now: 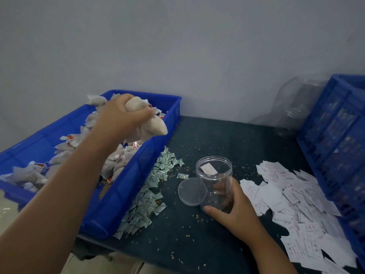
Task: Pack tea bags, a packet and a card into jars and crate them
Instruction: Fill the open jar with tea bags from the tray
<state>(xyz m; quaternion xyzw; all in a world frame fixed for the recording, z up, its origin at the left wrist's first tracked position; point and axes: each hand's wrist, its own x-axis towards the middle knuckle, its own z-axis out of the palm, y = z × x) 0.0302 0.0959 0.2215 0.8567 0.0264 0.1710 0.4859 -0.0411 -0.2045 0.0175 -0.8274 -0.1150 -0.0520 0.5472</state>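
My left hand [120, 117] grips a bunch of white tea bags [152, 125] above the right rim of a blue tray [126, 186] that holds many more tea bags. My right hand [235, 208] holds a clear open plastic jar [215, 180] upright on the dark table. A white card [209, 168] lies inside the jar against its wall. The jar's clear lid [190, 191] lies flat on the table just left of it. Small green-white packets [154, 186] are heaped along the tray's right side. A pile of white cards [292, 208] spreads to the jar's right.
A blue latticed crate [335, 139] stands at the right edge of the table. Empty clear jars [296, 111] sit in the back corner against the wall. Loose grain specks are scattered over the dark tabletop [227, 135].
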